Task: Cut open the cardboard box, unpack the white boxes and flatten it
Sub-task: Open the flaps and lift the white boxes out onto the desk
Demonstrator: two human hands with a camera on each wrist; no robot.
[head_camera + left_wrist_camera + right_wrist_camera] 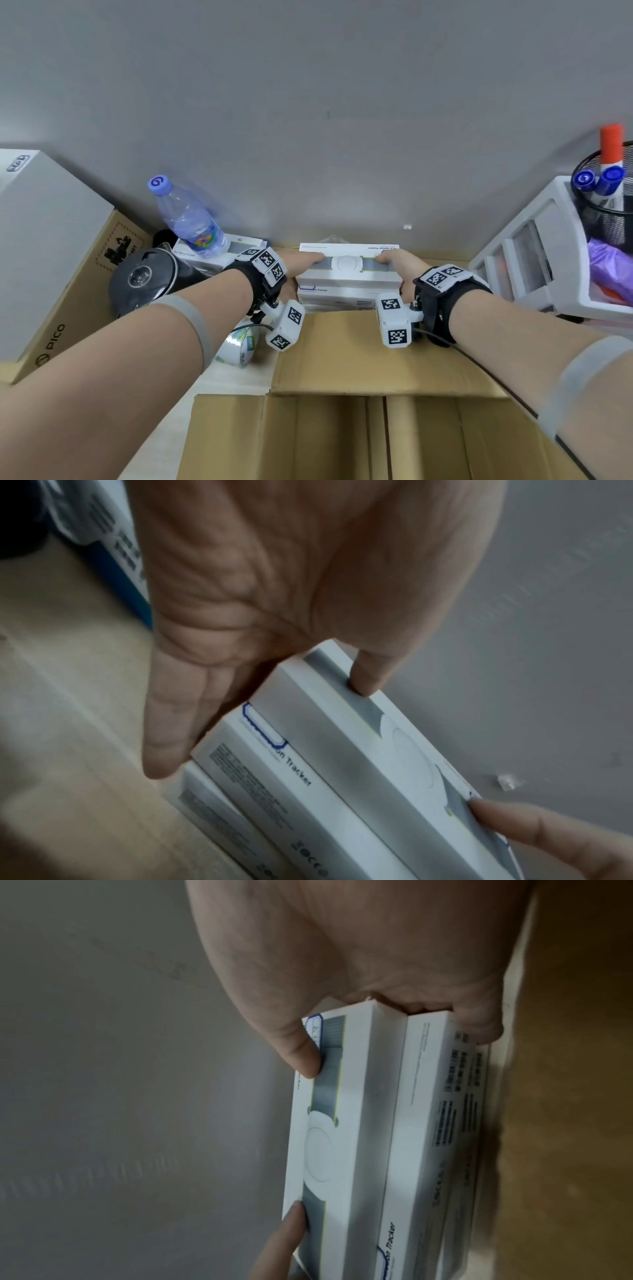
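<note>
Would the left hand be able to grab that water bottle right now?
Probably not at once. The left hand is gripping one end of the stack of white boxes, with the right hand on the other. The water bottle stands close by, with nothing between, so once it lets go, likely yes.

Office desk: mesh pen holder (608, 209) with markers, white drawer organiser (534, 260), grey wall (308, 102)

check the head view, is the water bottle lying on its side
No, the bottle stands upright on a white box left of the left hand.
</note>
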